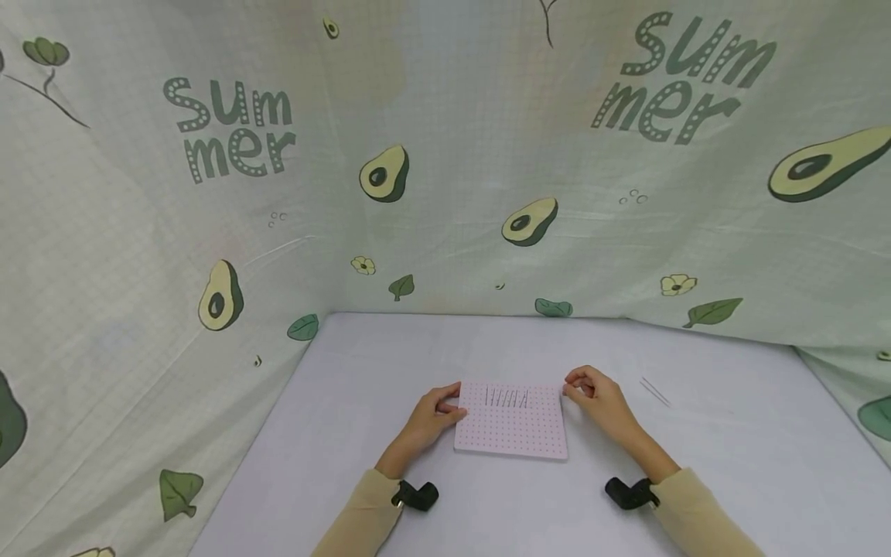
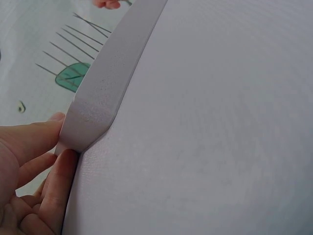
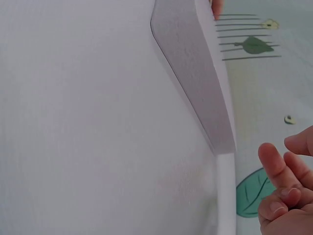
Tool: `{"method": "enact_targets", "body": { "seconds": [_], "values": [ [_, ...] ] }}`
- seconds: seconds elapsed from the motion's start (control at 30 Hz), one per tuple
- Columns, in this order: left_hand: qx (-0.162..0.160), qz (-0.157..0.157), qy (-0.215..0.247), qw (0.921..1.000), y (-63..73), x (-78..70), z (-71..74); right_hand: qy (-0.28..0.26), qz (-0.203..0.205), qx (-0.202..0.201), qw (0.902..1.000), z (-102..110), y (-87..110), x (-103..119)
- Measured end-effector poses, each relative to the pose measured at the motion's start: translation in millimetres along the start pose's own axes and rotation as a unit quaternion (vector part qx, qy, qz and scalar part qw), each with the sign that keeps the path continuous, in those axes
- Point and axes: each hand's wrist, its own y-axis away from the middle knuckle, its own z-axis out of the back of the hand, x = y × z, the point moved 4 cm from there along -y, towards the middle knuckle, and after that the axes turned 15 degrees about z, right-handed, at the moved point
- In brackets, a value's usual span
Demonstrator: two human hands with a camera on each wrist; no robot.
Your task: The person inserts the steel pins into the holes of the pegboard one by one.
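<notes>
A pale pink board (image 1: 511, 435) dotted with rows of small holes lies on the table between both hands. Several thin metal pins (image 1: 506, 398) stand in a row near its far edge, some leaning; two cross in the left wrist view. My left hand (image 1: 426, 420) grips the board's left edge, thumb and fingers at the corner of its thick side (image 2: 93, 107). Just off the far right corner is my right hand (image 1: 604, 402). In the right wrist view its thumb and forefinger stand apart with nothing between them, the other fingers loosely curled.
Two loose thin pins (image 1: 655, 391) lie on the white tabletop (image 1: 515, 510), right of my right hand. Behind and at the left hangs a pale green cloth (image 1: 452, 255) printed with avocados and leaves. A black wrist camera (image 1: 419, 496) sits at each sleeve cuff.
</notes>
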Motion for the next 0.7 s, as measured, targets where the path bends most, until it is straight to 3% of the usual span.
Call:
{"method": "enact_targets", "body": {
  "seconds": [0.4,0.7],
  "values": [
    [0.003,-0.005,0.006,1.0,-1.0,-0.9,-0.3,0.017,-0.006,-0.036,0.9992,43,4.7,-19],
    [0.001,-0.006,0.001,1.0,-1.6,-1.5,-1.1,0.061,-0.025,-0.054,0.9964,69,12.3,-37]
  ]
}}
